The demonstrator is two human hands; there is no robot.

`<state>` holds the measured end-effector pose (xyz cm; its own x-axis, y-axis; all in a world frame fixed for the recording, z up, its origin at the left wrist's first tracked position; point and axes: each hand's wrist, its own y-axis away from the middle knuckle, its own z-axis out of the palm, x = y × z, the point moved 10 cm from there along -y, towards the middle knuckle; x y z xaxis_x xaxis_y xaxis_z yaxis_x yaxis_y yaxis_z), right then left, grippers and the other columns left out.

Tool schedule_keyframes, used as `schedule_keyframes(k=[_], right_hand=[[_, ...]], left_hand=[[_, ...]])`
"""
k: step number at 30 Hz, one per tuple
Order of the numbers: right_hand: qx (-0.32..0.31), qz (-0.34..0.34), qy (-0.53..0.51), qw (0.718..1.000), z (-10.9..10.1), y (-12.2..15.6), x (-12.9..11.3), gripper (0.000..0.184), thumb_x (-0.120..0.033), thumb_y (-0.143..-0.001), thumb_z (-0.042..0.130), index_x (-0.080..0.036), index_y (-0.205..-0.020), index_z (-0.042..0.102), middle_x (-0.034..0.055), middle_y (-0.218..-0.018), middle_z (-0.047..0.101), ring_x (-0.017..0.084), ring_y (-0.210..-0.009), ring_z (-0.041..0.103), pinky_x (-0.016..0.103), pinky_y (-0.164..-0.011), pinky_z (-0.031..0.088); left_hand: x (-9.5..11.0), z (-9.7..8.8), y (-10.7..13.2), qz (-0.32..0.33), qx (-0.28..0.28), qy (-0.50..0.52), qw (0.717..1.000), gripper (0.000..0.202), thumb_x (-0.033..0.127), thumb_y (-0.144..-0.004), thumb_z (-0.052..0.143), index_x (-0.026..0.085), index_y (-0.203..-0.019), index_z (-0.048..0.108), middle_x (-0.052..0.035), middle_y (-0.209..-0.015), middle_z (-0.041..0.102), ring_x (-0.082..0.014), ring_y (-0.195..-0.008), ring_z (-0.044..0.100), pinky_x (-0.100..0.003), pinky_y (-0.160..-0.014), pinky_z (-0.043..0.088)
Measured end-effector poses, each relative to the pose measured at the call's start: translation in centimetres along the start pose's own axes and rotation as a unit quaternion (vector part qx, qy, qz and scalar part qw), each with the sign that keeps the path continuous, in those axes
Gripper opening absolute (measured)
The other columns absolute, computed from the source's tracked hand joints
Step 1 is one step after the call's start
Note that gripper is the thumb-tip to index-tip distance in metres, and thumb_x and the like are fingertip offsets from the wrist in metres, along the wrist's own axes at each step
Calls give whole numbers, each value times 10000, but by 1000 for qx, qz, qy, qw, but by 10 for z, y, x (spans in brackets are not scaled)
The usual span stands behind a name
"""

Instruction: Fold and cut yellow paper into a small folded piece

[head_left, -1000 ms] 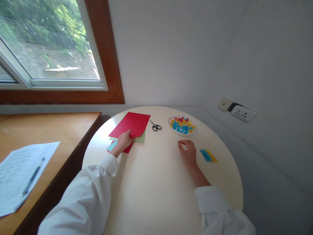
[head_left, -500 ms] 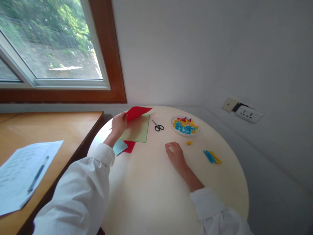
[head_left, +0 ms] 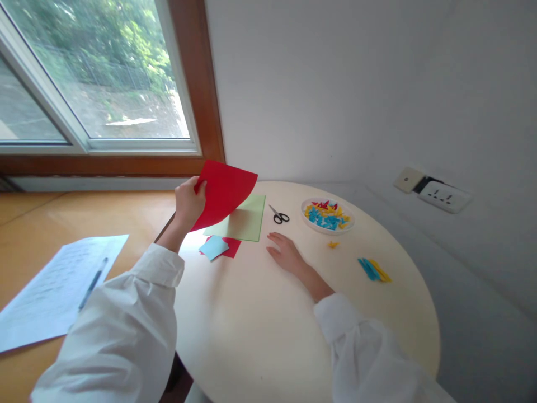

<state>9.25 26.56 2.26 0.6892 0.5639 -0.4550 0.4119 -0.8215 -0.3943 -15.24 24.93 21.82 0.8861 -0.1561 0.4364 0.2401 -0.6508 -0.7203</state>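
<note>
My left hand (head_left: 190, 202) pinches the left edge of a red sheet of paper (head_left: 226, 190) and holds it up, curved, over a light green sheet (head_left: 247, 221). Below it on the table lie small light blue paper pieces (head_left: 215, 247) and small red ones (head_left: 233, 248). My right hand (head_left: 285, 253) rests low by the table top with its fingers apart and nothing in them. Just beyond it is a pair of black-handled scissors (head_left: 279, 215).
A white dish (head_left: 309, 223) of small folded red, yellow and blue paper pieces stands right of the scissors. One yellow piece (head_left: 333, 244) and several blue and yellow strips (head_left: 375, 270) lie nearer. Left, a wooden desk (head_left: 138, 210) bears written paper (head_left: 54, 285) and a pen (head_left: 93, 282).
My left hand has lifted the red sheet higher and to the left, off the green one. My right hand has shifted left and slightly away from me, its fingers spreading.
</note>
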Motion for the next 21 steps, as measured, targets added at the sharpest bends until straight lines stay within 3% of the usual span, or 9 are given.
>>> schedule_keyframes(k=[2, 6, 13, 21], right_hand=[[-69, -2, 27, 997, 20, -20, -7, 458, -259, -815, 482, -139, -1256, 470, 125, -1345, 446, 225, -1278, 355, 400, -1035, 309], [-111, -11, 27, 993, 39, -51, -14, 591, -293, -770, 564, -130, -1313, 396, 149, -1412, 334, 284, -1324, 256, 476, -1050, 227], [-109, -12, 30, 994, 50, -56, -5, 555, -356, -778, 568, -211, -1292, 419, 136, -1267, 529, 252, -1179, 478, 498, -1011, 228], [-69, -26, 42, 996, 42, -53, -10, 425, -367, -792, 555, -216, -1189, 550, 90, -1137, 632, 230, -1041, 580, 386, -930, 366]], left_hand=[[-6, -8, 0, -11, 8, 3, 1000, 218, 257, -790, 453, 158, -797, 647, -53, -726, 668, -167, -641, 573, -256, -597, 390], [-18, -24, 2, -24, 31, 0, 999, 220, 259, -785, 457, 149, -810, 646, -48, -725, 666, -153, -631, 562, -242, -579, 381], [-36, -42, 1, -31, 63, 0, 998, 211, 274, -783, 472, 151, -784, 644, -37, -669, 641, -150, -594, 545, -244, -558, 374], [-45, -40, 2, -41, 77, 15, 996, 208, 282, -785, 466, 158, -751, 629, -20, -627, 610, -136, -561, 514, -234, -529, 355]])
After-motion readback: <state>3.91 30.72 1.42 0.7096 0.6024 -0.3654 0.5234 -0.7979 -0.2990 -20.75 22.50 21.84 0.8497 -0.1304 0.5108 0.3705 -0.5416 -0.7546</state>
